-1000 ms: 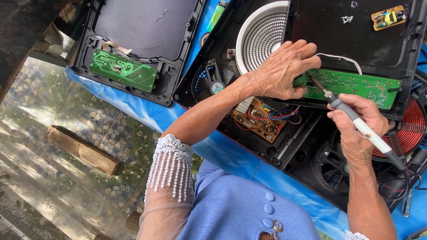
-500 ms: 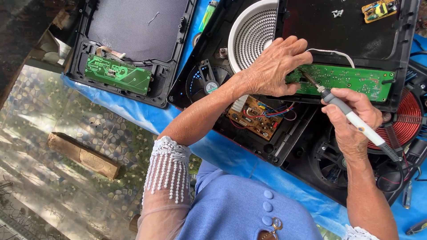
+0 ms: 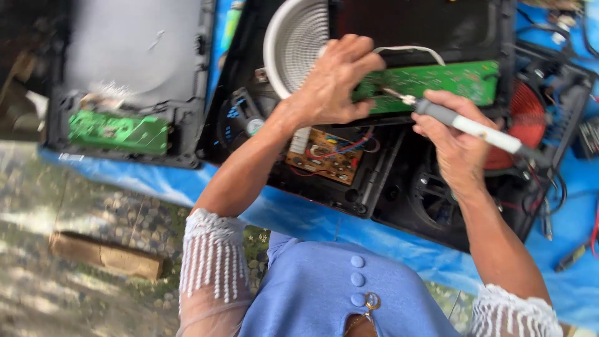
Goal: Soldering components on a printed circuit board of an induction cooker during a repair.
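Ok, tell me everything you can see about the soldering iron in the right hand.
The soldering iron is a slim pen-shaped tool with a grey grip, a white barrel and a thin metal tip. The right hand holds it nearly level, tip pointing left, resting on or just above the long green circuit board. The left hand steadies that board close beside the tip. A dark cord end leaves its rear.

An outdoor repair spot, probably a yard beside a home: opened black cooker housings (image 3: 374,181) with bare green circuit boards (image 3: 117,131) lie on a blue tarp (image 3: 299,215) spread over sunlit pebbled ground (image 3: 93,212), loose wires and tools at the edge.
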